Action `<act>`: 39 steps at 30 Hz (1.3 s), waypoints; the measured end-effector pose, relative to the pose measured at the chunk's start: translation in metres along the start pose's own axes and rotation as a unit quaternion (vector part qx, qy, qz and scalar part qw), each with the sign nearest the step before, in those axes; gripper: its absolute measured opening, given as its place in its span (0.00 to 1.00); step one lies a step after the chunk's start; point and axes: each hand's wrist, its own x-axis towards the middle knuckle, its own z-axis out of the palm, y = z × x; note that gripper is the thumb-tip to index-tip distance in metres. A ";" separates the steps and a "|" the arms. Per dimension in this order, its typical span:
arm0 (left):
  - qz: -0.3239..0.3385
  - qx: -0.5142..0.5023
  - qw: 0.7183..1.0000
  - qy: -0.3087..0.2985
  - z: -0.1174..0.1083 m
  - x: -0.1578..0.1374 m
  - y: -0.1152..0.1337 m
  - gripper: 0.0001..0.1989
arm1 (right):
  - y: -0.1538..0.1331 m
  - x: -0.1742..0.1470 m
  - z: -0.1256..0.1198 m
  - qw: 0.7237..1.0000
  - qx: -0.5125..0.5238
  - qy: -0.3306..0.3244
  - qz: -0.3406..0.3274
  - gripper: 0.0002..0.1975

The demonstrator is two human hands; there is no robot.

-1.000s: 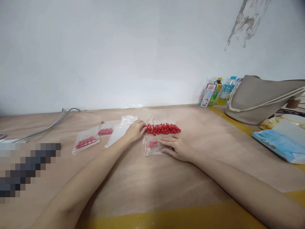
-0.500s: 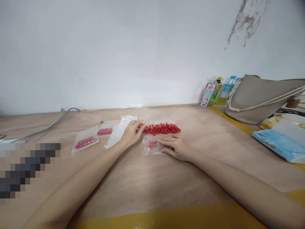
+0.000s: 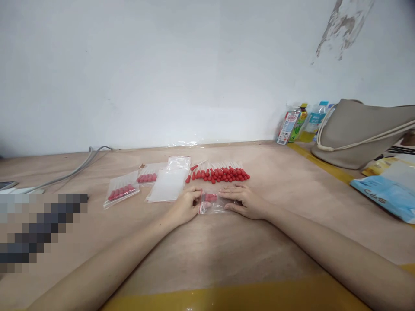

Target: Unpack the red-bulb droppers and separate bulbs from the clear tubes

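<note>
A clear zip bag (image 3: 216,209) with a red seal line lies flat on the table, with a few red-bulbed pieces (image 3: 211,197) inside. My left hand (image 3: 189,204) pinches its mouth at the left end; a thumb tip appears to reach inside the bag. On the bag's right end, my right hand (image 3: 244,201) rests with its fingers stretched out. Just behind is a row of droppers (image 3: 223,173) with red bulbs toward me and pale, clear stems pointing away. Left of my left hand lie flat plastic bags (image 3: 166,183) in a stack.
Two filled bags of droppers, one nearer (image 3: 121,191) and one farther (image 3: 148,176), lie at left. Grey cables (image 3: 76,169) run along the table's left. At right stand drink containers (image 3: 288,126), a grey-beige bag (image 3: 356,134) and a blue tissue pack (image 3: 384,196).
My left hand has come from the droppers toward me and taken hold of the zip bag's mouth. My right hand has stayed on the bag. The view has shifted slightly.
</note>
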 end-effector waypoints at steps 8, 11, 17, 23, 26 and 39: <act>0.007 0.020 0.999 0.032 0.009 -0.003 -0.004 0.06 | -0.002 -0.001 0.002 1.000 0.004 0.011 0.003 0.21; 0.018 0.039 0.999 0.030 0.008 -0.004 -0.004 0.03 | -0.001 -0.001 0.003 1.000 0.007 0.021 0.001 0.22; 0.064 0.051 0.995 0.054 0.006 -0.008 -0.004 0.05 | 0.001 -0.001 0.004 0.999 0.008 0.036 -0.005 0.23; 0.086 -0.025 0.995 0.052 -0.013 -0.008 -0.004 0.05 | 0.001 -0.002 0.005 0.999 0.016 0.037 0.002 0.23; 0.022 -0.108 0.993 0.038 -0.052 -0.007 -0.012 0.05 | 0.001 -0.002 0.004 0.999 0.018 0.039 0.003 0.22; 0.037 0.073 0.952 0.294 -0.066 0.036 -0.067 0.05 | 0.000 -0.001 0.004 0.999 0.009 0.035 0.008 0.21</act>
